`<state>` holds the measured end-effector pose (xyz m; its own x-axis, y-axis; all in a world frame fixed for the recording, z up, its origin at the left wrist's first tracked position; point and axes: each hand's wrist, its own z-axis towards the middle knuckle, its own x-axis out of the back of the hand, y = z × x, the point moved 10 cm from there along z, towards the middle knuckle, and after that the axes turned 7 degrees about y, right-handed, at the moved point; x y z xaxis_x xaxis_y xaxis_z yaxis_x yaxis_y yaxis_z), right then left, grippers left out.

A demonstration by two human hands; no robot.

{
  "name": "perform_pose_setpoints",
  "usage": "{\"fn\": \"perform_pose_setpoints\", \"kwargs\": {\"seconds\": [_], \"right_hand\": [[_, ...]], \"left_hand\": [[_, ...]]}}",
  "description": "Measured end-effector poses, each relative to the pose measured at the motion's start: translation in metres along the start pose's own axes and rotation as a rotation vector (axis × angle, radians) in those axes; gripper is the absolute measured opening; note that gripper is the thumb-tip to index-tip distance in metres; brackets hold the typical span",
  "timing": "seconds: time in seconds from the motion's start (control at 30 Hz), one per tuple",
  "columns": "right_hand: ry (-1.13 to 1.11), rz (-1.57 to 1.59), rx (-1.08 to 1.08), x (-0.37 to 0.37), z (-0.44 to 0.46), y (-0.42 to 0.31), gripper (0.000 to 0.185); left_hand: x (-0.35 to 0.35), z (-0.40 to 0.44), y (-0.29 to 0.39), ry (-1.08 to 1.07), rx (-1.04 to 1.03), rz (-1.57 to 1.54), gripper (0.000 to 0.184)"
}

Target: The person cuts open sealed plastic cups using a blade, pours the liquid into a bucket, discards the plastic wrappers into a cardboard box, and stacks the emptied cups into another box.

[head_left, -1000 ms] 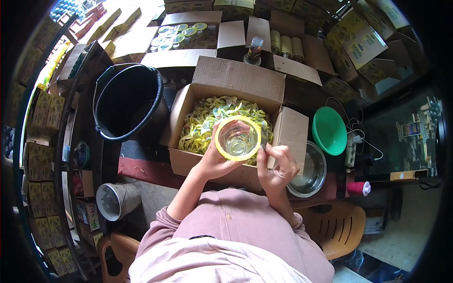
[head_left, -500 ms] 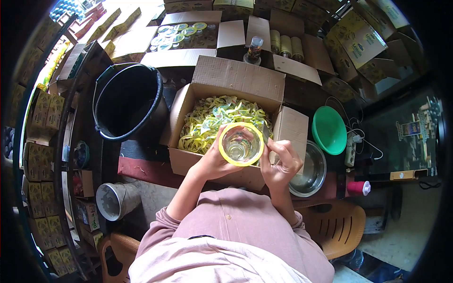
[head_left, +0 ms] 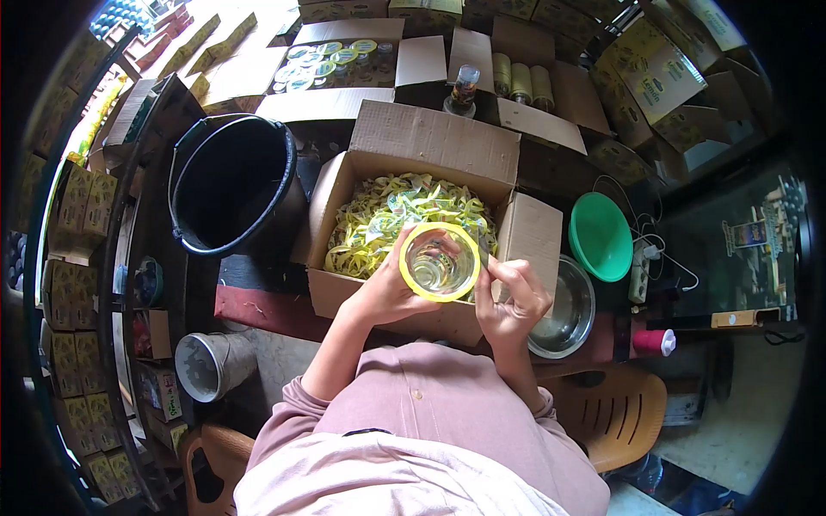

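My left hand (head_left: 387, 288) is wrapped round a clear cup (head_left: 434, 273) with a bright yellow rim, its open end tilted toward me. Close by its right side, my right hand (head_left: 514, 301) is closed in a pinch on a thin, dark blade-like tool (head_left: 483, 251), held against or very near the yellow rim. Most of the tool is hidden by the fingers. Behind both hands stands an open cardboard box (head_left: 434, 138), full of crumpled yellow and clear plastic strips (head_left: 366, 228).
A black bucket (head_left: 280, 193) stands left of the box, with a grey bucket (head_left: 211, 365) lower down. Rightward are a green basin (head_left: 600, 236), a metal bowl (head_left: 575, 314) and a pink thread spool (head_left: 651, 342). Yellow-lidded cups (head_left: 331, 64) fill a box behind.
The cup has turned or tilted very slightly in my left hand. Both hands keep nearly the same place and grip.
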<state>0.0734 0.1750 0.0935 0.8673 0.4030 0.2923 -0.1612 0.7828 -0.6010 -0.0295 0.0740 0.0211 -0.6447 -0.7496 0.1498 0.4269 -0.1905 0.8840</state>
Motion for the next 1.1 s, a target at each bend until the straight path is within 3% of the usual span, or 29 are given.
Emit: {"fn": "perform_pose_setpoints", "kwargs": {"seconds": [0.27,0.47,0.67,0.7,1.1], "right_hand": [[-0.013,-0.012,0.029,-0.005,0.0,0.001,0.024],[-0.056,0.031,-0.005,-0.008,0.005,0.005,0.025],[0.039,0.113,-0.055,-0.002,0.0,0.011,0.016],[0.034,0.102,-0.052,-0.002,0.0,0.009,0.016],[0.012,0.029,-0.051,-0.002,-0.002,0.006,0.022]], "left_hand": [[0.0,0.001,0.002,-0.064,0.018,0.049,0.078],[-0.002,0.003,0.02,-0.093,-0.156,0.191,0.074],[-0.004,0.008,0.0,0.041,0.08,-0.24,0.073],[-0.002,0.011,0.009,0.024,0.03,-0.128,0.074],[-0.003,0.005,0.0,-0.02,0.008,-0.022,0.07]]}}
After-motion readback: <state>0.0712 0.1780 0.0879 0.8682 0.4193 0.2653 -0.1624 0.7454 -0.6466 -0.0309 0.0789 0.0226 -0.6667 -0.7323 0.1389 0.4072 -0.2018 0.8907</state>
